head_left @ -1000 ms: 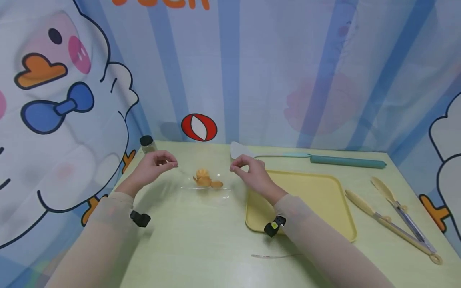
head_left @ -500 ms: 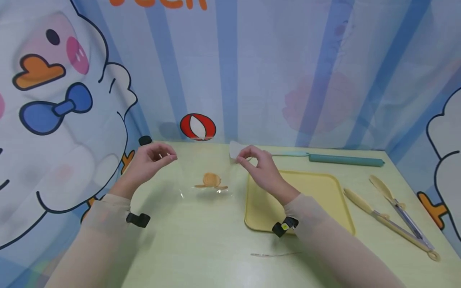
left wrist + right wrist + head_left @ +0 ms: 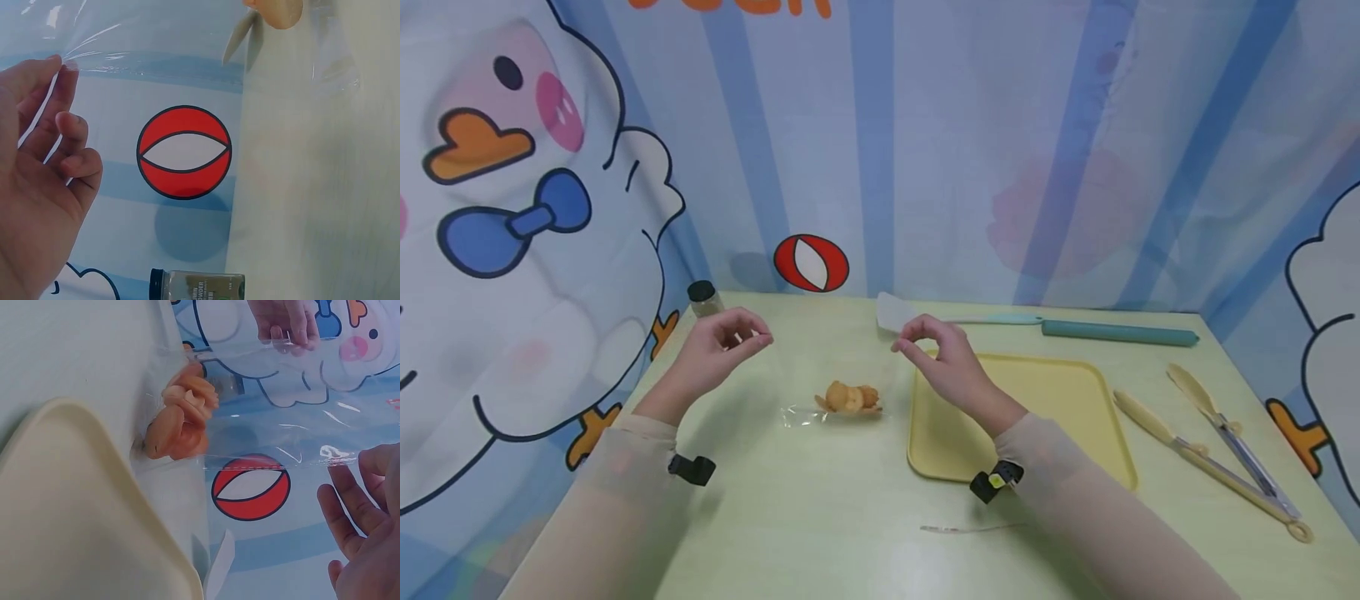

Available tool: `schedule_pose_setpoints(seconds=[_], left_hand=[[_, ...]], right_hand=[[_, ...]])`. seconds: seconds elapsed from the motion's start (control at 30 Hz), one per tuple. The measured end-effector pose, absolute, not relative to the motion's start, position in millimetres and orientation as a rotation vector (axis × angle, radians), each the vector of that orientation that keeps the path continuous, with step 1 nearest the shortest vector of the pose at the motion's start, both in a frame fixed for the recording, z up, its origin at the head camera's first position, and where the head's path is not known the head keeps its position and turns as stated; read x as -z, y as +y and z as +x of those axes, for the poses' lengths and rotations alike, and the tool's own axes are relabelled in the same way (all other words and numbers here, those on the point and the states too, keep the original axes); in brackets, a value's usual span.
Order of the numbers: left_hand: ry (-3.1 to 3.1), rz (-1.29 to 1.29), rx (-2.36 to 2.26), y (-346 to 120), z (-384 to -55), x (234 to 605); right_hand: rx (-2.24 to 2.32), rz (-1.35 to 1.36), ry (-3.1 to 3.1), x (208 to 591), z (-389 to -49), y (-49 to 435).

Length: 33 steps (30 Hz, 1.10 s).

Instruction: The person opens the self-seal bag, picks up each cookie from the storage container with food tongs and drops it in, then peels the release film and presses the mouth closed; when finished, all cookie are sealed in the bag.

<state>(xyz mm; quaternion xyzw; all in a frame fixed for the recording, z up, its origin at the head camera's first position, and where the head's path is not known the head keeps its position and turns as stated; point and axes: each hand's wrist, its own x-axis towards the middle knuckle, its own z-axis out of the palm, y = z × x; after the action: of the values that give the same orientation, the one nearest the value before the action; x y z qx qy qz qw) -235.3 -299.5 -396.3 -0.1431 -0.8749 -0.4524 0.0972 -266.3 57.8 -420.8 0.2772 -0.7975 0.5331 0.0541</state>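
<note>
A clear plastic bag [image 3: 262, 419] hangs stretched between my two hands. My left hand [image 3: 718, 348] pinches one upper corner between thumb and forefinger; in the left wrist view, creases spread through the film from the fingertips of that left hand [image 3: 56, 125]. The opposite corner is pinched by my right hand [image 3: 946, 360], also seen as the right hand [image 3: 369, 519] in the right wrist view. At the bag's bottom lie several golden-brown, biscuit-like pieces [image 3: 850, 398], round and ruffled, bunched toward its right side. The bag's bottom hangs close over the pale table.
Right of the bag lies a yellow tray [image 3: 1030, 417], its corner near my right wrist. Behind it are a white-headed spatula [image 3: 895, 313] and a green rod [image 3: 1120, 333]. Tongs [image 3: 1225, 467] lie far right, a black-capped jar [image 3: 703, 298] back left, a thin clear strip [image 3: 970, 528] in front.
Both hands rose slightly, then came back down, still pinching the bag. The pieces inside shifted and now sit bunched farther right and nearer.
</note>
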Motion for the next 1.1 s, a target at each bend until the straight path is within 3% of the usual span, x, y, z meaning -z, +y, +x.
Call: schedule_pose_setpoints(seconds=[0.47,0.73,1.1], left_hand=[[-2.638,-0.375,1.391,-295.7,-243.1,407.3],[-2.648,-0.360,1.410,-289.3,-225.7,392.1],[-2.624,-0.345,1.365,-311.5,-238.0,419.1]], right_hand=[[-1.721,0.789,-2.402,426.8,-281.0,29.4],[-1.642,0.810,-2.420,425.3,-286.9,12.9],[-1.651,0.772,-2.400,425.9,-284.6,18.1]])
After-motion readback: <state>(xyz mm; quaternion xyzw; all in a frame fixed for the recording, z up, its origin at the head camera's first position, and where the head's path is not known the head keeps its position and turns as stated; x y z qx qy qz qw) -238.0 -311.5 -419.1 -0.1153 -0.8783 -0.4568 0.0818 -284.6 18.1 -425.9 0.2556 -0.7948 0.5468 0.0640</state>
